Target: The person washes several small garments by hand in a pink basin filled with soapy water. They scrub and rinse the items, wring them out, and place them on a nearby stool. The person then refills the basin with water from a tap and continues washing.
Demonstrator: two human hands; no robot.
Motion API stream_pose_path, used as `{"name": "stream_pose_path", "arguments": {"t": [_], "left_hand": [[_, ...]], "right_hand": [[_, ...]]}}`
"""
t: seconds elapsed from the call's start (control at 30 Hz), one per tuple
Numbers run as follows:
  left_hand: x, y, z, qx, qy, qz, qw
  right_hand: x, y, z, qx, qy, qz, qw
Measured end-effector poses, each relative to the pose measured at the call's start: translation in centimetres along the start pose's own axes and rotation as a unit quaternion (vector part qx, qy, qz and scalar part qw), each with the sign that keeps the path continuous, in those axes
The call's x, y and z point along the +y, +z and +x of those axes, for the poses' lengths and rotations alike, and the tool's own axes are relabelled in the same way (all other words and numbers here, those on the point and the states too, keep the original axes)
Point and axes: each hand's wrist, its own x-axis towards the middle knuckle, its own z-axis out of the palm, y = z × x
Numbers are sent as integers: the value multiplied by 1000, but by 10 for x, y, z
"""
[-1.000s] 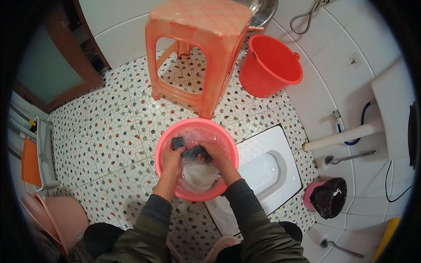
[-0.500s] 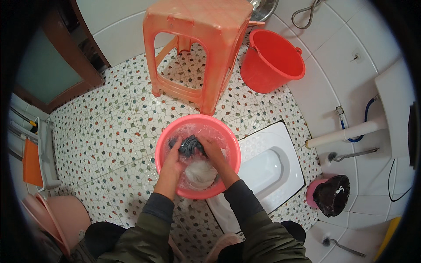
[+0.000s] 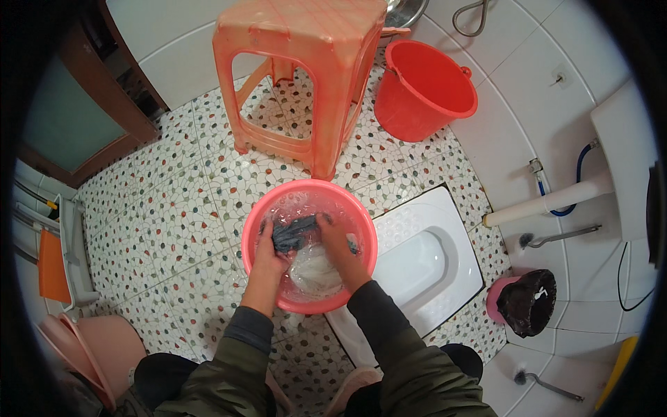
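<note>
Grey-blue cloth is being held by two hands inside a pink basin.
In the head view, the left hand is gripping the cloth's left end and the right hand its right end, fingers partly curling round it; how tightly is impossible to tell. White cloth is lying nearer the wearer, in sudsy water. Right of the basin, a squat toilet is showing; an orange stool is standing beyond.
</note>
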Motion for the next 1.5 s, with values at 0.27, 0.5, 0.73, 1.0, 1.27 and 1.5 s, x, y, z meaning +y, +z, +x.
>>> {"name": "stream_pose_path", "arguments": {"t": [0.27,0.5,0.73,1.0,1.27,1.5], "left_hand": [[-7,19,-2,15,-55,-92,994],[-10,-2,13,-38,-42,-27,998],[-15,8,17,-14,45,-106,993],[-43,14,13,-15,5,-45,999],[-9,-9,20,-124,-118,-65,983],[-49,-26,48,-105,-78,-45,990]], "right_hand": [[11,18,-7,-93,41,68,993],[-10,21,-11,-77,-94,-162,979],[-10,6,6,99,-177,-287,936],[-16,14,-2,42,-95,-605,790],[-47,43,-69,-260,-319,-482,774],[-8,45,-39,-155,-227,-631,725]]}}
